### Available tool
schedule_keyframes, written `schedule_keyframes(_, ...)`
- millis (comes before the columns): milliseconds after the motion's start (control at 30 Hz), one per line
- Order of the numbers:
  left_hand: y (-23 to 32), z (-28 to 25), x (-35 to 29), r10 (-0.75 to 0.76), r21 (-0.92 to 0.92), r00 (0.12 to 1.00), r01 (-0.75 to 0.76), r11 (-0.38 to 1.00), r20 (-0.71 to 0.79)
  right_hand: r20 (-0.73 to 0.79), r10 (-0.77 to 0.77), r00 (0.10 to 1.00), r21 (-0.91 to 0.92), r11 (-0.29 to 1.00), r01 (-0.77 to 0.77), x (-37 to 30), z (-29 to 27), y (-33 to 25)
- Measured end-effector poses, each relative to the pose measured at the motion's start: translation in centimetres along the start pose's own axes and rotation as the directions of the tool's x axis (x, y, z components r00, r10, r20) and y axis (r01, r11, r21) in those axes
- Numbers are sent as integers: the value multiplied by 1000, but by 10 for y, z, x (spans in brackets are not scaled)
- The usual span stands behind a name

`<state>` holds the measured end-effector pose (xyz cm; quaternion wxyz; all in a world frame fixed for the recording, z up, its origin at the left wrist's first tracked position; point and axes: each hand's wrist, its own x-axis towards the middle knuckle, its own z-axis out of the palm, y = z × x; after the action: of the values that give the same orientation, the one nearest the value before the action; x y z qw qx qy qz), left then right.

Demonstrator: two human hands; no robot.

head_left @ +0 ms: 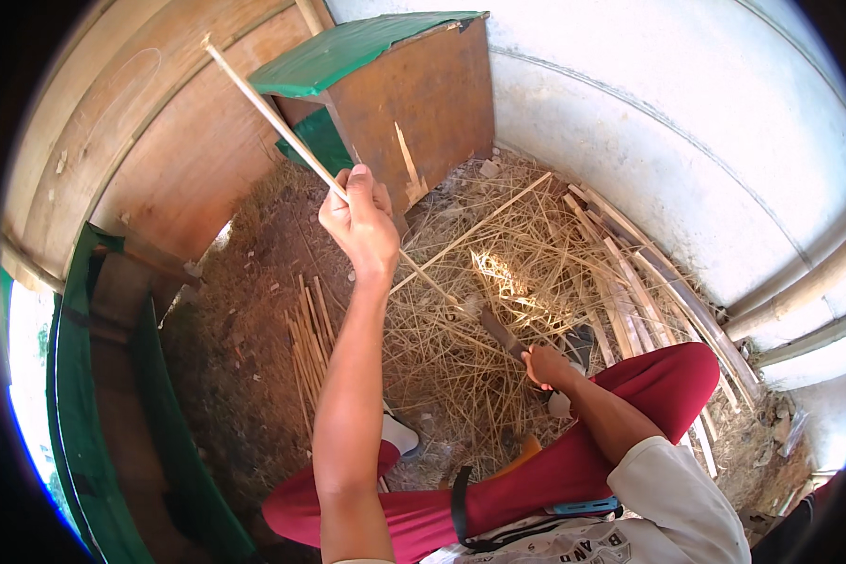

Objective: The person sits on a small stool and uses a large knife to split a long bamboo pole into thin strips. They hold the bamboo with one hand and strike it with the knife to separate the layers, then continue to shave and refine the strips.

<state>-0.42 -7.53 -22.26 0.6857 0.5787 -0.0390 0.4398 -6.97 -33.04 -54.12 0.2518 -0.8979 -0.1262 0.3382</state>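
My left hand [359,226] is raised in front of me, fingers wrapped round a long thin bamboo stick [273,117]. The stick slants from the upper left, through my grip, down to the shavings in the middle. My right hand [547,367] grips the handle of a machete [501,332] by my right knee. Its dark, wide blade points up and left, close to the stick's lower end; whether they touch I cannot tell. Pale bamboo shavings [432,367] lie in a thick heap beneath both hands.
Several thin sticks [308,329] lie left of my left forearm. Longer split strips [641,296] lie along the white wall [630,141]. A wooden box with a green cover [409,94] stands at the back. Green-edged boards [141,404] stand at left.
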Motion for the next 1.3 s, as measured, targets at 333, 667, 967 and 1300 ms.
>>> schedule_keyframes(333,2,9,-2,-26,24,1000,26,999,-15,229,300,926,256,899,-355,6,9,34)
schedule_keyframes(667,7,-6,13,33,24,991,-37,999,133,-450,39,892,274,957,96,-39,-17,-16)
schedule_keyframes(967,2,22,-2,-41,-7,991,43,999,128,-533,27,846,379,901,211,-47,-47,-57)
schedule_keyframes(1300,-9,39,-10,11,-35,993,-7,999,116,-522,-80,849,184,961,204,-46,-41,-82)
